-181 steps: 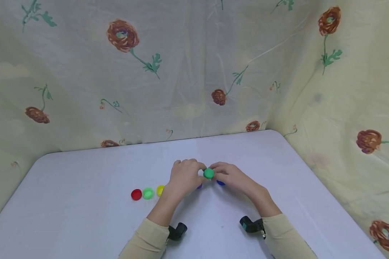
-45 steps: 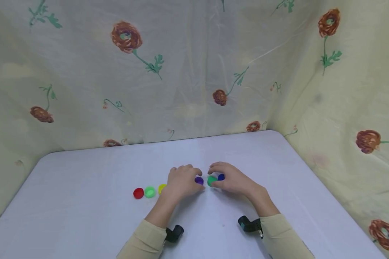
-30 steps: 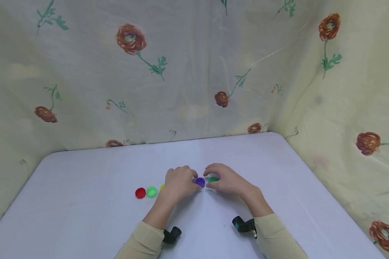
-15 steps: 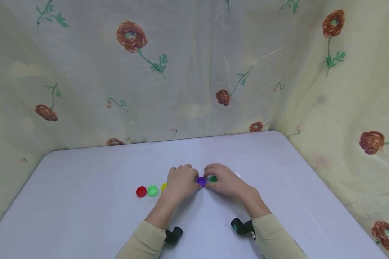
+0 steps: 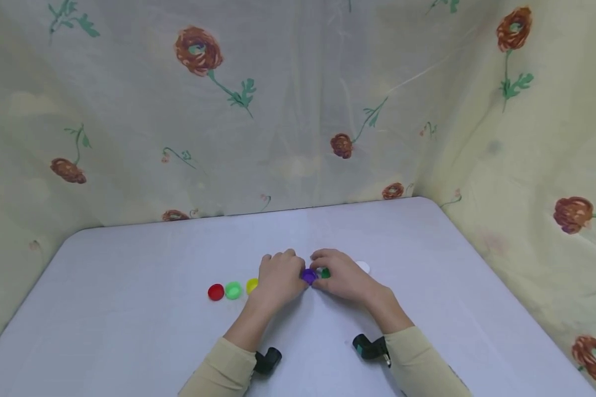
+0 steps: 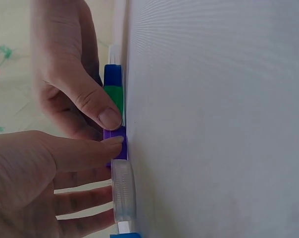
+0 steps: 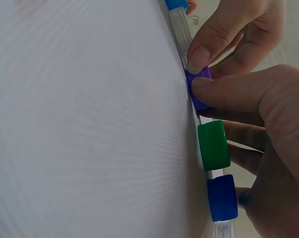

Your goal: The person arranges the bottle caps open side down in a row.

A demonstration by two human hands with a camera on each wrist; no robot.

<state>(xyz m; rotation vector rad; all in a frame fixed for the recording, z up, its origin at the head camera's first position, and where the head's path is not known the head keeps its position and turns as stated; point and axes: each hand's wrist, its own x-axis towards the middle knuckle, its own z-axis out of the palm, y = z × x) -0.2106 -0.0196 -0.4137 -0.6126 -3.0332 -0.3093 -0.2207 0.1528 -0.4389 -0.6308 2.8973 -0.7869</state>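
A purple bottle cap (image 5: 309, 276) sits on the white table between my hands, cupped side up. My left hand (image 5: 280, 274) pinches it from the left, its thumb pressed on the near side. From the right, my right hand (image 5: 342, 274) grips the same cap with thumb and fingers. Under the right hand's fingers lies a green cap (image 7: 214, 145), then a dark blue cap (image 7: 222, 197) and a clear one (image 7: 223, 229). Beside the purple cap on the left, behind my left fingers, stands a clear ribbed cap (image 6: 123, 191), followed by a lighter blue cap (image 6: 124, 236).
The row continues left with a yellow cap (image 5: 251, 285), a light green cap (image 5: 233, 290) and a red cap (image 5: 216, 292). At the right end, a whitish cap (image 5: 363, 267) shows past my right hand. Flowered curtains (image 5: 298, 110) border the table's back and right side.
Six seconds ago both hands held the green cap up; it then lay on the table right of the purple one. Since then my right hand has moved left, and both hands have closed on the purple cap.
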